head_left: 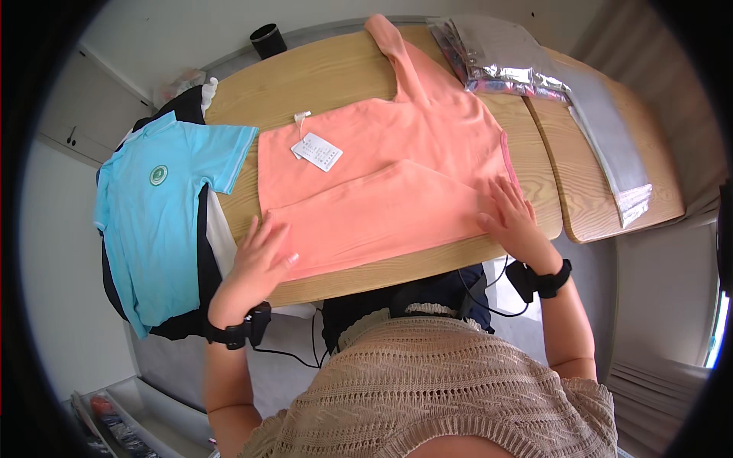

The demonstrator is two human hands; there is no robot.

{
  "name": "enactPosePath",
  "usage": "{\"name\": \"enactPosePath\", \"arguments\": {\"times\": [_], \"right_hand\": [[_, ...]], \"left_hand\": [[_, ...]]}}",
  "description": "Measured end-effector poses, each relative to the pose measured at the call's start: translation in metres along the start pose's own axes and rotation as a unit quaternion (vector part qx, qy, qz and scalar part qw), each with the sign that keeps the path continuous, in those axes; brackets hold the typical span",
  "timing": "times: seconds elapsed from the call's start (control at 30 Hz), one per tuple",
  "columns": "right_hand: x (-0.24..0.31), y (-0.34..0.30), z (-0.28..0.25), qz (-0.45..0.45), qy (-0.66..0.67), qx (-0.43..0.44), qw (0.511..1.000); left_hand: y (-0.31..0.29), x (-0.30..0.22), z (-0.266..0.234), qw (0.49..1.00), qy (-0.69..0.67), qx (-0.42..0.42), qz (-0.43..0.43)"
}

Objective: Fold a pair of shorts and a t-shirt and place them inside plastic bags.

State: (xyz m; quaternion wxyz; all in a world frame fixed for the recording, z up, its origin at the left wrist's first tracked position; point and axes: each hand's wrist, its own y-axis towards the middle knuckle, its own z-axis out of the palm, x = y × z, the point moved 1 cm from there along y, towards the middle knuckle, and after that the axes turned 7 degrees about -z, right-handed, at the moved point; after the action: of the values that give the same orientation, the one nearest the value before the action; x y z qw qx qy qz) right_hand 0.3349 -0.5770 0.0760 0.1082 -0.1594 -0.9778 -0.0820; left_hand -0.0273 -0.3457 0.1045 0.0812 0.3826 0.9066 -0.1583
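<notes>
A peach-coloured long-sleeved top (450,137) lies spread sideways on the wooden table (321,69). One sleeve stretches toward the far edge, while the near side is folded over in a long band. My left hand (258,261) rests with fingers spread on the near left corner of the fabric. At the near right, beside the darker pink neckline edge, my right hand (518,227) lies flat with its fingers apart. Neither hand grips anything. A white paper hang tag (316,151) on a short string lies on the top's left part.
A light blue polo shirt (156,221) with a round green badge lies over dark fabric at the left. Clear plastic packages (504,57) are stacked at the far right, and a long flat plastic sleeve (611,149) lies rightward. A black bin (267,42) stands behind the table.
</notes>
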Motion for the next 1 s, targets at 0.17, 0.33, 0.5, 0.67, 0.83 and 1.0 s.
{"name": "enactPosePath", "arguments": {"times": [0.17, 0.33, 0.5, 0.67, 0.83, 1.0], "right_hand": [[0.008, 0.032, -0.093, -0.016, 0.208, 0.010, 0.978], [0.019, 0.110, -0.148, -0.047, 0.230, 0.041, 0.971], [0.006, 0.210, -0.124, 0.052, 0.385, 0.140, 0.911], [-0.032, 0.303, -0.043, 0.117, 0.316, 0.146, 0.930], [-0.051, 0.354, 0.020, 0.136, 0.233, 0.082, 0.960], [-0.031, 0.354, 0.032, 0.074, 0.057, 0.069, 0.993]], "left_hand": [[0.039, -0.001, -0.057, 0.978, -0.210, -0.003, 0.016], [0.111, -0.002, -0.066, 0.975, -0.199, 0.098, 0.021], [0.177, 0.012, -0.026, 0.987, -0.054, 0.005, 0.155], [0.195, -0.007, -0.029, 0.987, -0.094, 0.020, 0.128], [0.209, -0.002, -0.036, 0.975, -0.141, 0.113, 0.130], [0.204, -0.006, -0.061, 0.981, -0.080, 0.174, 0.007]]}}
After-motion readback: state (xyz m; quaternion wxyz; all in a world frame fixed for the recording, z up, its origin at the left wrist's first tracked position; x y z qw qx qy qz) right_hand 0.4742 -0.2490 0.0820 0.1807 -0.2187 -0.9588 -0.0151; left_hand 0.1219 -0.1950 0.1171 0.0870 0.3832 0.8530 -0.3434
